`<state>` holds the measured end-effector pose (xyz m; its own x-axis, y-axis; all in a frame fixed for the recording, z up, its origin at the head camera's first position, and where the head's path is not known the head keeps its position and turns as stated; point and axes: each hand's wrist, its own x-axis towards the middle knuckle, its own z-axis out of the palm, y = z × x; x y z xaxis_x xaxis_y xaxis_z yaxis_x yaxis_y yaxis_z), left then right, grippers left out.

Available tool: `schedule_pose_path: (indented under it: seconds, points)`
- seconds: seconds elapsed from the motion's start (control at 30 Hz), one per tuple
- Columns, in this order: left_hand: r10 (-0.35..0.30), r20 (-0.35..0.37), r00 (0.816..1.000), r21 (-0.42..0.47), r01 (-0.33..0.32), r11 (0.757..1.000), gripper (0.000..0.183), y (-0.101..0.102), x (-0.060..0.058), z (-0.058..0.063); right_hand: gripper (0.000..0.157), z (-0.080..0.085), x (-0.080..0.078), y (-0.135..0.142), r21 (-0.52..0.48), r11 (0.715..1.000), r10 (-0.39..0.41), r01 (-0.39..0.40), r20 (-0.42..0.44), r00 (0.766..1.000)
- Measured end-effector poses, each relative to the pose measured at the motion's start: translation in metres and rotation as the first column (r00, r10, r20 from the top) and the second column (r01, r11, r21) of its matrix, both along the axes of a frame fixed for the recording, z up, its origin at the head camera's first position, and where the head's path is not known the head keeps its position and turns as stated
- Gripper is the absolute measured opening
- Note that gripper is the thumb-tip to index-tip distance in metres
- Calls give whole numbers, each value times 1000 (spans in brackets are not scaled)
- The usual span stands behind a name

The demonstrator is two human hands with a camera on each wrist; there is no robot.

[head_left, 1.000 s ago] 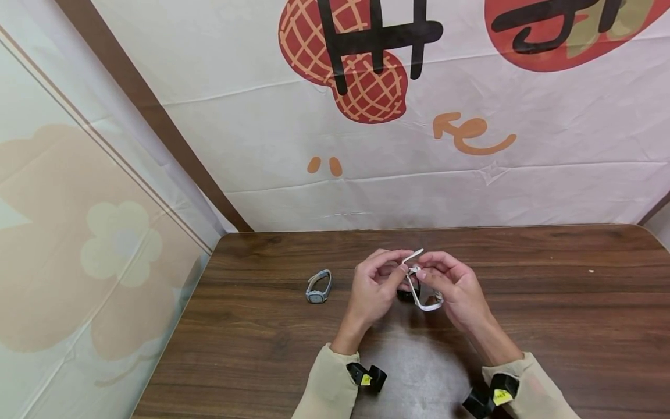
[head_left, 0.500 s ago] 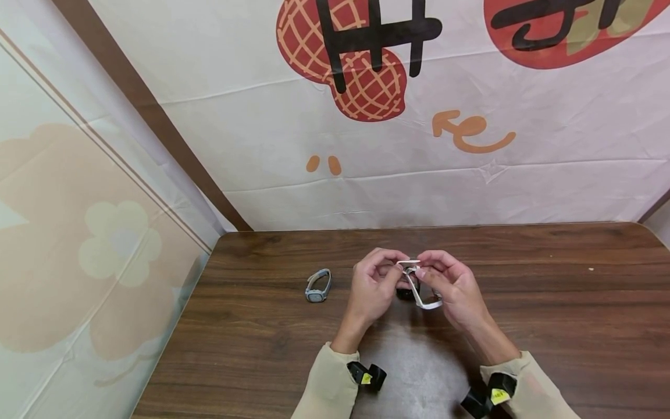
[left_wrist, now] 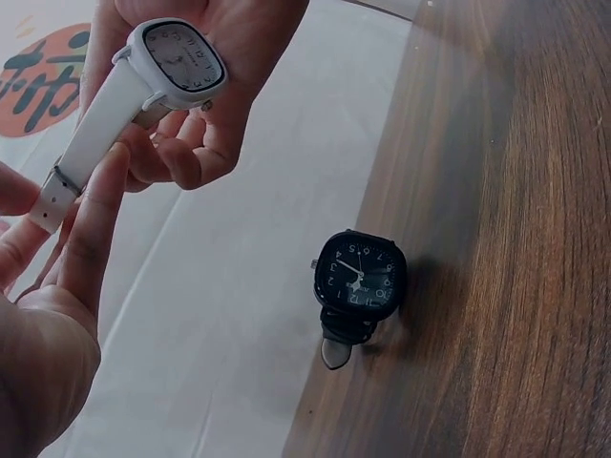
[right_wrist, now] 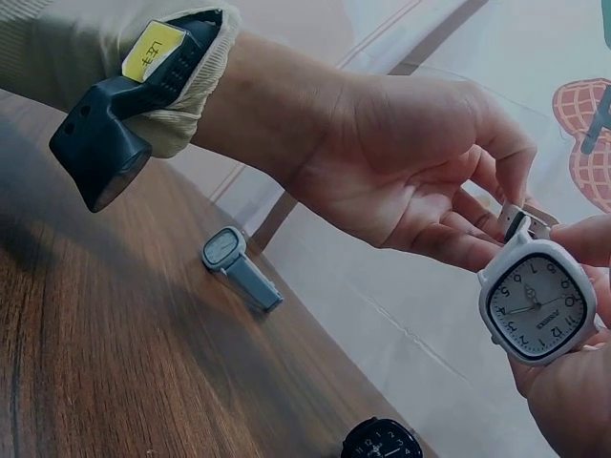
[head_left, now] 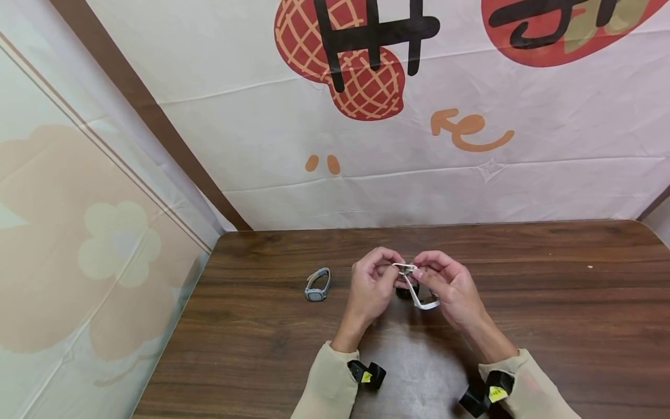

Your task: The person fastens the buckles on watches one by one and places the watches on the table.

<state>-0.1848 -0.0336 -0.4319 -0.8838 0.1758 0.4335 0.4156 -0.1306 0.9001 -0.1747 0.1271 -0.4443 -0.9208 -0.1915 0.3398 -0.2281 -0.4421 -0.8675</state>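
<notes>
Both hands hold a white wristwatch (left_wrist: 184, 59) above the table, its squarish dial in a white case. My left hand (head_left: 370, 285) pinches the end of the white strap at the metal buckle (left_wrist: 65, 181), which shows in the left wrist view. From the other side, my right hand (head_left: 454, 286) grips the strap between thumb and fingers; the right wrist view has the dial (right_wrist: 537, 303) beside its fingers. Behind the hands a black wristwatch (left_wrist: 361, 277) stands on the table, mostly hidden in the head view. To the left lies a light blue wristwatch (head_left: 316, 294) with its strap looped.
The brown wooden table (head_left: 251, 355) reaches back to a printed white cloth (head_left: 251, 139). A second printed cloth (head_left: 120, 279) hangs along the left side. Each sleeve carries a black wrist camera (head_left: 366, 375). A tiny white speck (head_left: 590, 266) lies at the right.
The strap's raised end has tipped down from pointing up to nearly level between the fingertips. Both hands have shifted very slightly left; the watches on the table stay put.
</notes>
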Motion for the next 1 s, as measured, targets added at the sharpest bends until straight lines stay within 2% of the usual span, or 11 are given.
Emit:
schedule_pose_path:
  seconds: [0.2,0.53,0.87,1.0]
  points:
    - [55,-2,999,-30,-55,998,17,-1,0,-1,25,-1,0,-1,7,1000,13,-13,1,1000]
    - [73,20,997,-49,-72,996,18,-1,-1,0,24,-1,0,-2,9,1000,10,-10,8,1000]
    - [38,8,999,-44,-38,998,19,-2,-2,-1,23,-1,-1,0,41,999,6,-6,-5,1000]
    - [10,34,999,-49,-9,999,20,-4,-2,0,24,0,-2,1,60,998,-5,5,-13,1000]
